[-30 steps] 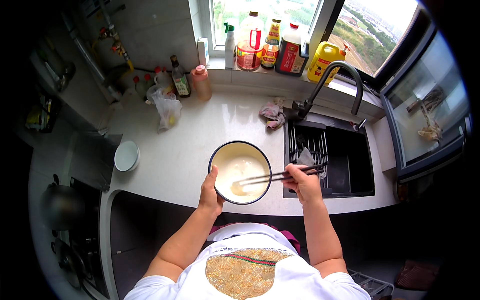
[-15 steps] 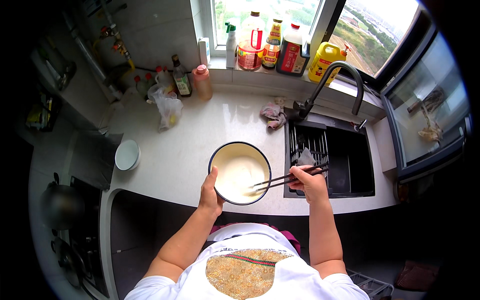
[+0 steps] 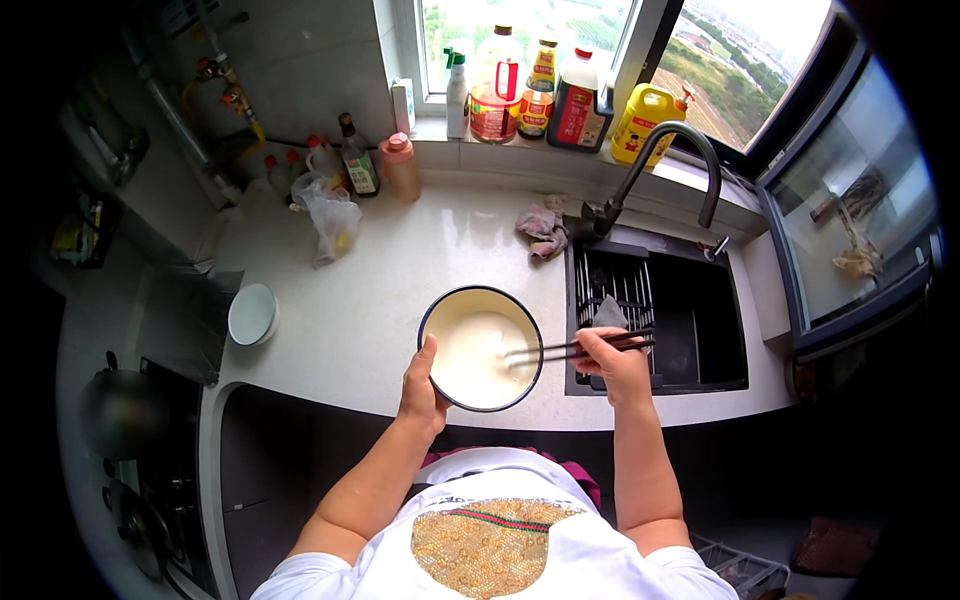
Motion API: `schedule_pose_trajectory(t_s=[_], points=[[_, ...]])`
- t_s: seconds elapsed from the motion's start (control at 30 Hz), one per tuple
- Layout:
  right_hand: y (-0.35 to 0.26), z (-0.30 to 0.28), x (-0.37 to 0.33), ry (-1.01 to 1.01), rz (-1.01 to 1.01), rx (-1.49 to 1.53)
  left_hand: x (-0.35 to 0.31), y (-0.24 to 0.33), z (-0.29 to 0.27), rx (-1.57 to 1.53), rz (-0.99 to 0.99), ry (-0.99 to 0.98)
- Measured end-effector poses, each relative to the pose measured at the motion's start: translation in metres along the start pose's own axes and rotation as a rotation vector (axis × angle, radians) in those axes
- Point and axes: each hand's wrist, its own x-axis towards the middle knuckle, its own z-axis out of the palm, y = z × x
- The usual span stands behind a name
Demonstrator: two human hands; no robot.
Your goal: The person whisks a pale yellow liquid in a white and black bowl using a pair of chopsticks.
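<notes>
A dark-rimmed bowl (image 3: 530, 319) stands near the front edge of the counter, with a smooth, creamy white batter (image 3: 470, 350) inside. My left hand (image 3: 421, 388) grips the bowl's left side, the thumb over the rim and the fingers hidden beneath. In my right hand (image 3: 612, 364) is a pair of dark chopsticks (image 3: 562, 350), held almost level across the bowl's right rim. Their tips dip into the batter and look blurred by motion. Behind the right hand lies the sink's edge.
A black sink (image 3: 700, 320) with a drying rack and a curved faucet (image 3: 715, 170) lies to the right. A crumpled cloth (image 3: 545, 228) sits beside it. White bowls (image 3: 254, 314) stand at left near the stove. Bottles (image 3: 495, 95) line the windowsill; a plastic bag (image 3: 331, 215) lies at the back left.
The chopsticks have swung to a flatter angle, their tips moving farther from me in the batter. My right hand has shifted slightly left; my left hand keeps its hold on the bowl.
</notes>
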Motion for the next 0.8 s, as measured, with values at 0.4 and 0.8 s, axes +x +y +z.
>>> schedule_pose_trajectory(t_s=[0.4,0.8], points=[[0.007,0.002,0.006,0.038,0.003,0.131,-0.002,0.004,-0.002,-0.011,0.006,0.025],[-0.003,0.019,-0.003,-0.12,0.114,0.021,-0.001,0.005,0.003,-0.028,0.029,-0.047]])
